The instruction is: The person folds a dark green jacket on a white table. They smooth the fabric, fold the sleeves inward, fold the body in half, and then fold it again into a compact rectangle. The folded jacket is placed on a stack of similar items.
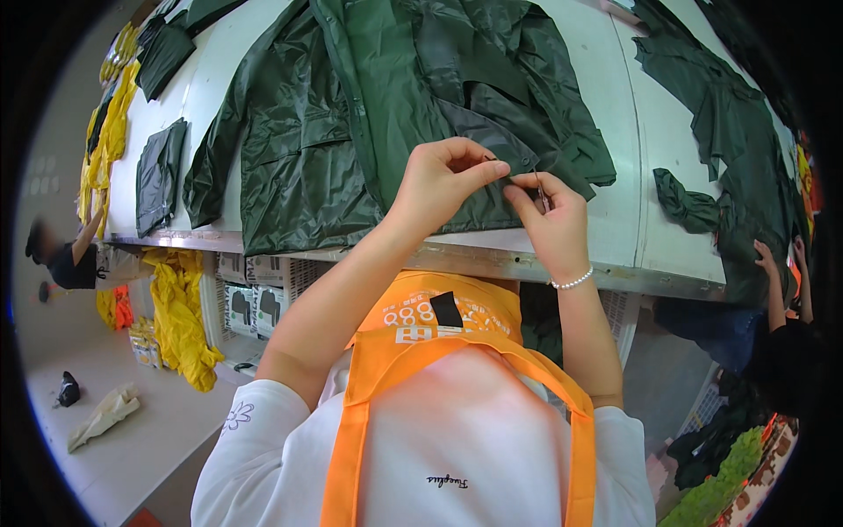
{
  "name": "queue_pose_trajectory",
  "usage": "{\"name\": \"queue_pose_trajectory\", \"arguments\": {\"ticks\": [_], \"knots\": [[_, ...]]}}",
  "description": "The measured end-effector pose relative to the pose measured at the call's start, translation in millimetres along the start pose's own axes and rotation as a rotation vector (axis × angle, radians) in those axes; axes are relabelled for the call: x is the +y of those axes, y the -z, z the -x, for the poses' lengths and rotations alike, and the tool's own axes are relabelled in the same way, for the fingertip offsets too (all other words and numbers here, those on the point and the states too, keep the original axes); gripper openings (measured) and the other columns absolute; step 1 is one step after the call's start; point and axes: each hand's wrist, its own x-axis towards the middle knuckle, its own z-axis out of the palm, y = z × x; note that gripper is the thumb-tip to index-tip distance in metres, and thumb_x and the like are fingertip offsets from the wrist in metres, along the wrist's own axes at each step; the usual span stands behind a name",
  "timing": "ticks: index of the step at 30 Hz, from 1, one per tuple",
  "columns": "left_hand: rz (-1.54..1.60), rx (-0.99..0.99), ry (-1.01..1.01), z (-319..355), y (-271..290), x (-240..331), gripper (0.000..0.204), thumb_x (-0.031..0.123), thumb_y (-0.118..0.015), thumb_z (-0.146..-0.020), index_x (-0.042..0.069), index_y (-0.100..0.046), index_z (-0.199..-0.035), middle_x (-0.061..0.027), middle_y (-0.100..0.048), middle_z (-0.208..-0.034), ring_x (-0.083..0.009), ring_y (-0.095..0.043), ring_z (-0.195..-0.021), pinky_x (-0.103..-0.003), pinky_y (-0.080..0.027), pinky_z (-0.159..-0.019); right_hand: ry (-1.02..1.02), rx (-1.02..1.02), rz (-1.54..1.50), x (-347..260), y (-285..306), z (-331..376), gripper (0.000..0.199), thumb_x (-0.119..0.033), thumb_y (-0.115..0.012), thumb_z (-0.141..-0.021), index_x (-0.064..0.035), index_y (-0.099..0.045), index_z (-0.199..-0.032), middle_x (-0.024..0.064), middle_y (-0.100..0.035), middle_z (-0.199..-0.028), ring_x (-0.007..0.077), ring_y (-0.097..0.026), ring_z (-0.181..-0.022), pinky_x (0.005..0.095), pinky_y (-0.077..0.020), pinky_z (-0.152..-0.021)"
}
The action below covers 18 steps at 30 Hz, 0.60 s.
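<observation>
A dark green raincoat jacket lies spread open on the white table in front of me, its front flap turned back. My left hand pinches the jacket's edge between thumb and fingers, near a small round snap. Close beside it, my right hand is closed with thumb and fingertips at the same edge. A slim metal tool, which looks like small thread snips, sits in the right hand's fingers. The fingertips hide the exact spot of cloth between the two hands.
The white table has a metal front edge. Folded dark garments and yellow garments lie at left, more dark green garments at right. Below are wrapped packages and hanging yellow rainwear. Co-workers stand at both sides.
</observation>
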Motion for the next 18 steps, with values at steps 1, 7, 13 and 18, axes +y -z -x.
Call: {"name": "queue_pose_trajectory", "arguments": {"ticks": [1,7,13,18], "knots": [[0.037,0.024,-0.026,-3.4,-2.7,-1.9,0.021,0.013,-0.068,-0.083,-0.002,-0.065,-0.098,-0.0037,-0.066,-0.081,-0.007,-0.058,-0.075,-0.021,-0.046,-0.069,-0.023,0.002,-0.023,5.3,-1.6,-2.3,0.016,-0.006,-0.067,-0.081,0.0027,-0.061,-0.093,-0.0036,-0.053,-0.063,0.0016,-0.037,-0.055,0.017,-0.0306,-0.049],[0.146,0.022,-0.025,-19.1,6.4,-8.9,0.03,0.015,-0.053,-0.092,0.004,-0.059,-0.119,-0.0026,-0.065,-0.104,-0.0075,-0.054,-0.08,-0.021,-0.043,-0.074,-0.45,-0.026,-0.673,8.5,4.0,-10.8,0.012,-0.015,-0.066,-0.085,-0.0038,-0.06,-0.086,-0.0081,-0.043,-0.056,0.0008,-0.032,-0.043,0.0196,-0.0243,-0.039],[-0.448,0.053,-0.303,-3.6,13.5,-5.7,0.027,-0.002,-0.062,-0.072,0.001,-0.061,-0.098,-0.0059,-0.062,-0.09,-0.0141,-0.056,-0.078,-0.026,-0.046,-0.072,-0.402,-0.144,-0.617,3.8,0.5,-9.5,0.014,-0.017,-0.061,-0.089,-0.0037,-0.065,-0.09,-0.0055,-0.053,-0.062,-0.001,-0.033,-0.046,0.0168,-0.0241,-0.041],[-0.897,0.43,-0.859,76.7,81.7,3.6,0.024,-0.003,-0.059,-0.05,0.003,-0.052,-0.072,-0.0127,-0.052,-0.07,-0.0311,-0.051,-0.064,-0.038,-0.043,-0.061,-0.1,0.348,-0.401,-12.0,37.0,-3.1,0.015,-0.015,-0.06,-0.089,-0.0027,-0.066,-0.098,0.0026,-0.068,-0.084,-0.0024,-0.033,-0.049,0.0156,-0.0255,-0.042]]}}
